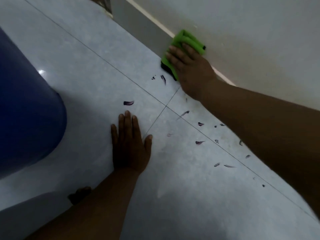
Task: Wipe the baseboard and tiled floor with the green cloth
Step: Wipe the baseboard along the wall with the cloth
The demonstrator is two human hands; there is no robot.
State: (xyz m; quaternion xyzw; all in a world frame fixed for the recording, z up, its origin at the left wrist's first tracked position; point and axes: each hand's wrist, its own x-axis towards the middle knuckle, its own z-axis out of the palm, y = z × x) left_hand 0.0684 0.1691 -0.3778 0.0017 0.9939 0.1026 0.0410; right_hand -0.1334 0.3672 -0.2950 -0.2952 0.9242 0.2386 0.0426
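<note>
Right hand point(188, 66) at 1 o'clock, fingers laid fairly straight over the folded green cloth point(187, 40), pressing it onto the baseboard point(142, 25) where it meets the tiled floor point(86, 66). Thumb hidden.

Left hand point(129, 144) near 6 o'clock, spread flat on the tile, likely bracing, holding nothing.

Purple scraps point(128, 102) are scattered from centre out to 4 o'clock. Blue rounded container point(26, 101) at 9 o'clock.

Step looks like the baseboard pass. To do it well:
- keep even pressure
- run long strokes along the board
- cover its top lip
- then drop to the floor and gather the scraps toward one spot, not smear them
</note>
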